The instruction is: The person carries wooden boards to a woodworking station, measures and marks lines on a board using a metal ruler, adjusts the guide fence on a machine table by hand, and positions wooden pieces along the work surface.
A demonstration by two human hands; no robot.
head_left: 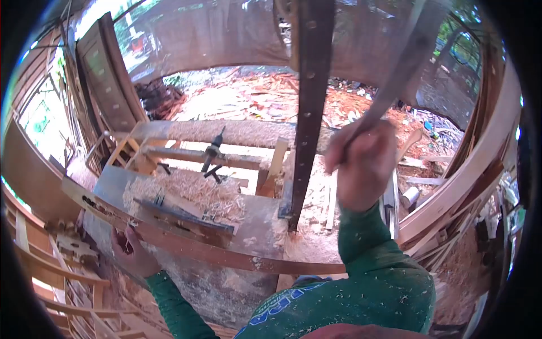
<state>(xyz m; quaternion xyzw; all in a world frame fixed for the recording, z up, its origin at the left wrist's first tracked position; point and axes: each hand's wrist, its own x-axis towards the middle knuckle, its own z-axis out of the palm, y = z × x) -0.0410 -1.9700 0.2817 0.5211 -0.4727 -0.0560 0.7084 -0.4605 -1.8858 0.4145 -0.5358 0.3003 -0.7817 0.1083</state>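
A long narrow wooden board (226,252) lies across the bench top, from the left side to beneath my right forearm. At its left part, my left hand (134,251) is closed around the near edge, with fingertips on top. My right hand (366,166) is raised on the right, blurred by motion, its fingers wrapped around a long, dark, flat bar (403,68). The bar slants up to the upper right; its kind and its far end cannot be made out. Between the hands, a dark long-bodied tool (180,220) rests on the bench among curled shavings.
The bench (257,212) is strewn with wood shavings (217,200). A clamp-like metal tool (213,152) stands behind them. A dark upright post (311,107) with bolt heads rises left of my right hand. Curved wooden pieces (463,186) lean at right; wooden frames (62,282) stand at left.
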